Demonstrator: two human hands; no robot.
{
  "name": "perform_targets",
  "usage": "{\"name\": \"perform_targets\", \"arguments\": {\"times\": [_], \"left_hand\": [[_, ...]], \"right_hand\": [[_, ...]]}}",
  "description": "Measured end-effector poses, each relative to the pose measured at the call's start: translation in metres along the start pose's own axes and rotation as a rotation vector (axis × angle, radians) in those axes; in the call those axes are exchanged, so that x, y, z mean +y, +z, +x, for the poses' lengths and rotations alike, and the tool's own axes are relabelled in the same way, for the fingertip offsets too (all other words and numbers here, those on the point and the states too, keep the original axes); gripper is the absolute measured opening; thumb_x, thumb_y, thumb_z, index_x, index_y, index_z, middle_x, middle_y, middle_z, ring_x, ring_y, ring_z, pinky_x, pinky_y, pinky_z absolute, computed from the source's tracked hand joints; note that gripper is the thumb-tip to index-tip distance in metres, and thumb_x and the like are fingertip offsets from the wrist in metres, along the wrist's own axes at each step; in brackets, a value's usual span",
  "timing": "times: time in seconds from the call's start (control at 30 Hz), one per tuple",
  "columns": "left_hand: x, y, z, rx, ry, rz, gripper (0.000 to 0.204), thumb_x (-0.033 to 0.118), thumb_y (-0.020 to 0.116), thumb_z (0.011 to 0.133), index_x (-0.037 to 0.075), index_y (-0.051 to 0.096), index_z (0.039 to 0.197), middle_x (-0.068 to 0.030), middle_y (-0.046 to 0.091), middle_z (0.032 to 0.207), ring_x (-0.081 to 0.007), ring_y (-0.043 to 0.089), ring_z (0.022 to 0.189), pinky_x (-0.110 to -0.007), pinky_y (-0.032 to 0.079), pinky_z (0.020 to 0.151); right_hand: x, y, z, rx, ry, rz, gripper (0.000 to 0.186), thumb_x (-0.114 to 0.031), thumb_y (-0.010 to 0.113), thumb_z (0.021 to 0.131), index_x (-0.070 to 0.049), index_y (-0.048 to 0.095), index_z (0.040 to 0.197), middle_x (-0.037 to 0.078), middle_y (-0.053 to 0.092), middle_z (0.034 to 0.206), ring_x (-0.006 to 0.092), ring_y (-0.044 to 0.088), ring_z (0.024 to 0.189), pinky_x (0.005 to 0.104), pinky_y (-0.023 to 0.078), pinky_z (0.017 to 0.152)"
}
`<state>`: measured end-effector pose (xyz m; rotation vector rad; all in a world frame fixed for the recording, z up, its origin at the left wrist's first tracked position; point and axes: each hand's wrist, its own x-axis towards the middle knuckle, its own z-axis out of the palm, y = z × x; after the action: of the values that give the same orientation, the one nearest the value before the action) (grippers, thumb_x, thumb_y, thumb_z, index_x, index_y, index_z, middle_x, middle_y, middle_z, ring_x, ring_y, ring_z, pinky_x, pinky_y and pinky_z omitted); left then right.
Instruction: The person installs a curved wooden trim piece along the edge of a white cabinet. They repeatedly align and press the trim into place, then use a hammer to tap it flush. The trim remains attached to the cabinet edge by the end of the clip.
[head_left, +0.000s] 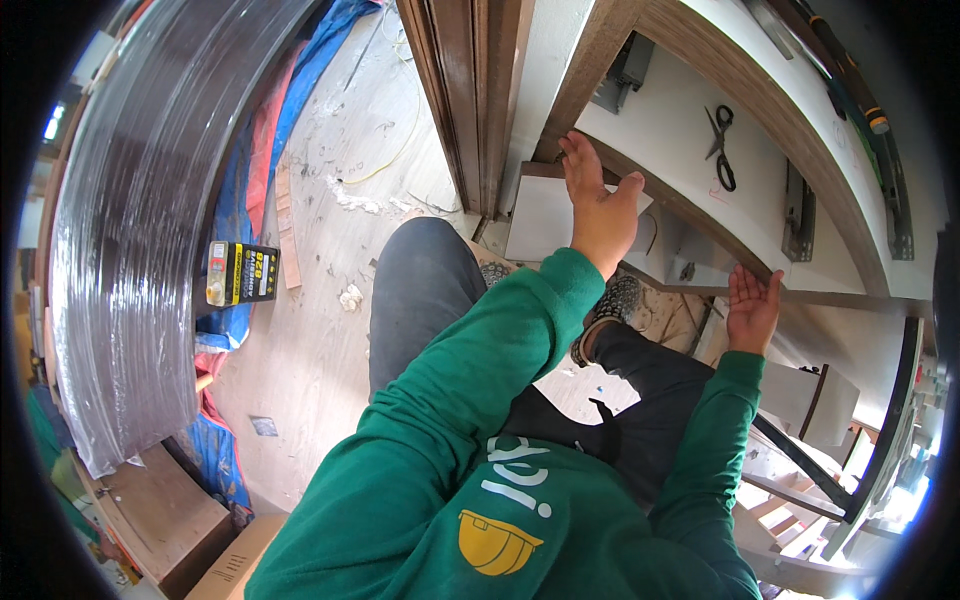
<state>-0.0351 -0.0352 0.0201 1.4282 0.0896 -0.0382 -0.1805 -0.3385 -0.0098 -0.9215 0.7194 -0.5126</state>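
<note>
My left hand (602, 208) is raised with fingers stretched, its fingertips at the wood-coloured edge (700, 230) of a white cabinet shelf. My right hand (752, 310) is palm up, fingers out and slightly curled, against the underside of the same edge farther right. On the white shelf surface lie black scissors (722, 148), with a metal drawer runner (798, 215) to their right and grey metal pieces (620, 75) at the far end. A white board (530, 222) sits lower, behind my left hand.
A plastic-wrapped stack (120, 260) stands along the left, beside a blue tarp (225, 450) and a black-and-yellow can (240, 273). A brown door frame (450, 80) rises ahead. Long tools (855, 85) lie at upper right. Scraps (350, 297) litter the pale floor; a cardboard box (235, 570) is at lower left.
</note>
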Motion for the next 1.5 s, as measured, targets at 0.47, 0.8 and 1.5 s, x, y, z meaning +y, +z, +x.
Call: {"name": "perform_targets", "arguments": {"times": [0.47,0.8,1.5], "left_hand": [[0.009,-0.023,0.032,0.186,-0.406,-0.404,0.066,0.045,0.078,0.09,-0.006,0.057,0.127,-0.0128,0.064,0.114,-0.0243,0.066,0.102,-0.037,0.053,0.083],[0.0,-0.028,0.041,0.171,-0.411,-0.466,0.061,0.048,0.083,0.087,-0.003,0.066,0.115,-0.0135,0.066,0.101,-0.0276,0.071,0.092,-0.037,0.059,0.08],[-0.006,-0.014,0.027,0.18,-0.308,-0.483,0.039,0.032,0.072,0.098,-0.002,0.061,0.112,-0.0133,0.064,0.106,-0.0272,0.069,0.102,-0.038,0.056,0.091]], "right_hand": [[0.001,0.003,-0.004,0.027,-0.012,-0.01,0.059,-0.047,0.074,0.095,0.005,0.055,0.117,0.02,0.067,0.113,0.0315,0.067,0.113,0.0412,0.057,0.099],[0.0,0.007,-0.005,0.03,0.002,0.005,0.059,-0.047,0.073,0.096,0.004,0.05,0.113,0.022,0.064,0.115,0.0349,0.064,0.117,0.0443,0.053,0.103],[0.001,0.009,-0.009,0.041,-0.015,0.077,0.063,-0.041,0.076,0.095,0.006,0.045,0.123,0.027,0.059,0.124,0.0394,0.061,0.124,0.0464,0.055,0.103]]}}
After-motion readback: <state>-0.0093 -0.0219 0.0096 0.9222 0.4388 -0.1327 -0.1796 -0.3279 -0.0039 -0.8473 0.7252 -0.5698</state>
